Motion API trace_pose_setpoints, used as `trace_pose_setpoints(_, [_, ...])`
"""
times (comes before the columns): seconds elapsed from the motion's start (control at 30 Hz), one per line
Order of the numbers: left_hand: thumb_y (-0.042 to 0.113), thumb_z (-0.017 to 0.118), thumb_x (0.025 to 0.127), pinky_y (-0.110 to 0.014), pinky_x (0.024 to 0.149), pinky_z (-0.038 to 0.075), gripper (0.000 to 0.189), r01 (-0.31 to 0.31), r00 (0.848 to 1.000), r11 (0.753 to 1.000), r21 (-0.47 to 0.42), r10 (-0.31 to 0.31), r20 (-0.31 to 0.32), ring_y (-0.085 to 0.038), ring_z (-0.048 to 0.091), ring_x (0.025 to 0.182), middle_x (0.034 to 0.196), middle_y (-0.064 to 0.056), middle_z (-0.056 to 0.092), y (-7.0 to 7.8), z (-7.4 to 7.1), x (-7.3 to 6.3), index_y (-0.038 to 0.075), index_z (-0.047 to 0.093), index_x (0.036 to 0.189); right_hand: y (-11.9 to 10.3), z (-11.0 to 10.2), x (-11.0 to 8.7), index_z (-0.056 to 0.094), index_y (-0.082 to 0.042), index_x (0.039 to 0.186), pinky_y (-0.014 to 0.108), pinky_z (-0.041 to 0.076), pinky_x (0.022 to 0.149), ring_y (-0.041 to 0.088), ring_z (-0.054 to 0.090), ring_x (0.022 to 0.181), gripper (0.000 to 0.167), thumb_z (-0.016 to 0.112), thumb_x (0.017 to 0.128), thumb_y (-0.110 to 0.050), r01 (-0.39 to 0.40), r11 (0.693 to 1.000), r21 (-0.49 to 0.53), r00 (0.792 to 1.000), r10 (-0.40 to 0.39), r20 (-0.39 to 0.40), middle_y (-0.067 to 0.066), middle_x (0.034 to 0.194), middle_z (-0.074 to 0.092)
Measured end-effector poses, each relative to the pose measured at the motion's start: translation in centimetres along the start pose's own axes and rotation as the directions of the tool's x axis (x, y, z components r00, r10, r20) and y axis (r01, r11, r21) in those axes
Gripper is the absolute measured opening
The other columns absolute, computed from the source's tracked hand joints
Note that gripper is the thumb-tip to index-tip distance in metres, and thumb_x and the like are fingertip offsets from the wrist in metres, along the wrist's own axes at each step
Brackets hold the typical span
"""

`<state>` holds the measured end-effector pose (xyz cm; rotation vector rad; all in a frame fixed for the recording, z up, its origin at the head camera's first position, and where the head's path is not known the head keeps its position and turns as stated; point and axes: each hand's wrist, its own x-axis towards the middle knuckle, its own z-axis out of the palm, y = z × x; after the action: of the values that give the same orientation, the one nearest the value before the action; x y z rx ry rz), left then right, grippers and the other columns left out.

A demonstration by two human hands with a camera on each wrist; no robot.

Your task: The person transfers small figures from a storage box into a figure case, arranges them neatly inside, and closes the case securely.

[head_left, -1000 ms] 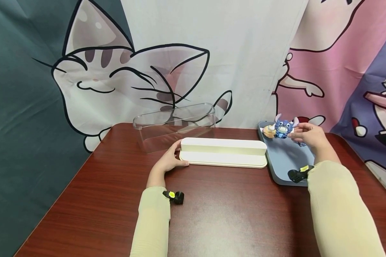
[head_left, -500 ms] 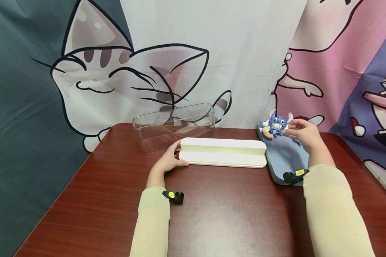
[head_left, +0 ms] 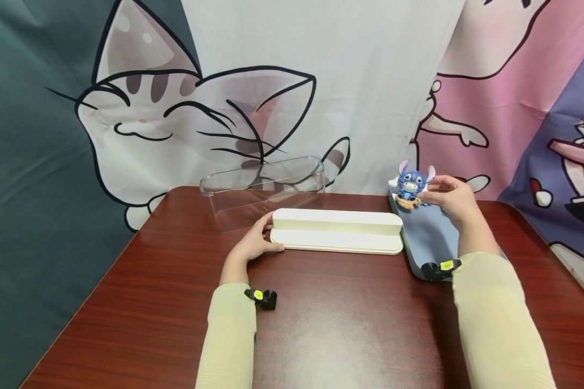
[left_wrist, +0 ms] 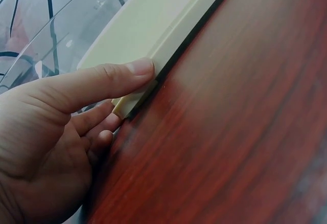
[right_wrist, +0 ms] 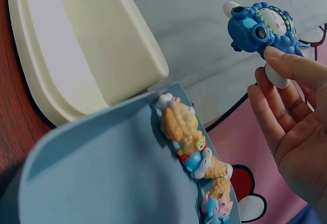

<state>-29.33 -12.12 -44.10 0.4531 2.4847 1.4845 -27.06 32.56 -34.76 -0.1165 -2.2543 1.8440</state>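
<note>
A cream two-step display stand [head_left: 338, 241] lies on the table in the head view. My left hand [head_left: 253, 243] grips its left end; in the left wrist view the thumb [left_wrist: 117, 81] lies over the edge and the other fingers reach round the end. Above the far left part of a blue-grey tray [head_left: 430, 235], my right hand [head_left: 451, 199] pinches a blue big-eared figurine [head_left: 411, 183] between thumb and fingers. The right wrist view shows this figurine [right_wrist: 255, 29] raised clear of the tray, tilted in that view.
Several small figurines lie along one side of the tray, among them a tan one [right_wrist: 180, 121] and one with a cone [right_wrist: 212, 166]. A clear plastic cover [head_left: 214, 190] stands behind the stand on the brown table [head_left: 321, 335]. A printed curtain [head_left: 370, 81] hangs behind.
My right hand has moved left and slightly up with the blue figurine, from over the tray's far part to its far left corner. The left hand and stand have stayed put.
</note>
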Motion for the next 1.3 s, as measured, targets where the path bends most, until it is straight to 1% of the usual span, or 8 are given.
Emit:
trace_pose_setpoints(0.07, [0.01,0.08,0.071,-0.042,0.102,0.032,0.096,-0.008,1.0,1.0,-0.007,0.008,0.002,-0.026,0.036,0.124,0.139,-0.012,0.034,0.0,0.0,0.0,0.016,0.022,0.147,-0.1,0.2,0.0,0.059,-0.017,0.093,0.018,0.051,0.062,0.003,0.061,0.067,0.029,0.077,0.074,-0.003,-0.002,1.0,-0.005,1.0,0.002,0.005,-0.01,0.077,0.058])
trace_pose_setpoints(0.3, [-0.001,0.073,0.076,-0.048,0.103,0.028,0.089,-0.001,0.999,1.0,-0.021,0.001,0.036,-0.037,0.032,0.127,0.14,-0.024,0.031,3.8,-0.6,-2.2,0.001,0.017,0.146,0.0,1.0,-0.1,0.06,-0.016,0.091,0.018,0.051,0.062,0.004,0.061,0.066,0.028,0.075,0.074,0.001,0.022,1.0,0.015,1.0,-0.022,0.02,-0.01,0.076,0.058])
trace_pose_setpoints(0.5, [0.004,0.078,0.073,-0.046,0.104,0.027,0.096,0.005,1.0,0.999,-0.034,-0.004,0.022,-0.033,0.032,0.128,0.142,-0.02,0.032,0.9,-0.3,-0.4,0.007,0.018,0.147,-0.2,1.7,-0.1,0.058,-0.014,0.09,0.019,0.051,0.061,0.005,0.06,0.064,0.03,0.074,0.073,0.005,0.019,0.997,0.071,0.999,-0.022,0.044,-0.008,0.074,0.059])
trace_pose_setpoints(0.57, [0.006,0.079,0.072,-0.045,0.104,0.028,0.097,0.006,1.0,0.999,-0.031,-0.005,0.015,-0.03,0.033,0.128,0.142,-0.017,0.033,0.2,-0.2,0.0,0.01,0.019,0.148,-0.2,2.0,-0.1,0.058,-0.015,0.09,0.019,0.05,0.06,0.005,0.059,0.065,0.03,0.075,0.073,0.003,0.021,0.999,0.042,0.999,-0.022,0.044,-0.009,0.074,0.059])
trace_pose_setpoints(0.77, [0.009,0.08,0.071,-0.042,0.103,0.03,0.096,0.002,1.0,1.0,-0.016,-0.002,0.004,-0.026,0.034,0.126,0.14,-0.013,0.035,0.0,-0.2,0.0,0.013,0.021,0.147,-0.4,2.6,0.0,0.059,-0.015,0.092,0.016,0.046,0.059,0.004,0.054,0.07,0.03,0.076,0.073,0.001,0.032,0.999,-0.001,0.997,-0.032,0.063,-0.011,0.076,0.058])
trace_pose_setpoints(1.0, [0.009,0.08,0.071,-0.04,0.103,0.03,0.096,0.012,1.0,1.0,-0.019,-0.012,0.004,-0.025,0.035,0.126,0.14,-0.011,0.035,0.1,-0.2,0.0,0.014,0.021,0.147,-0.7,3.4,0.1,0.059,-0.017,0.091,0.016,0.047,0.059,0.005,0.054,0.071,0.031,0.076,0.073,0.001,0.034,0.999,0.003,0.996,-0.034,0.083,-0.011,0.077,0.059])
trace_pose_setpoints(1.23, [0.009,0.08,0.071,-0.04,0.103,0.03,0.096,0.018,1.0,1.0,-0.018,-0.018,0.001,-0.024,0.035,0.126,0.14,-0.01,0.036,0.1,-0.2,0.0,0.015,0.022,0.147,-1.1,4.4,0.1,0.059,-0.013,0.089,0.017,0.048,0.059,0.005,0.056,0.068,0.031,0.074,0.072,0.008,0.043,0.994,0.104,0.991,-0.056,0.123,-0.008,0.076,0.061])
trace_pose_setpoints(1.3, [0.009,0.08,0.071,-0.04,0.103,0.03,0.096,0.015,1.0,1.0,-0.016,-0.015,0.001,-0.024,0.035,0.126,0.14,-0.01,0.036,0.0,-0.2,0.0,0.015,0.022,0.147,-1.2,4.7,0.0,0.058,-0.013,0.089,0.016,0.048,0.059,0.005,0.056,0.068,0.03,0.073,0.073,0.008,0.05,0.994,0.099,0.99,-0.063,0.124,-0.008,0.075,0.061])
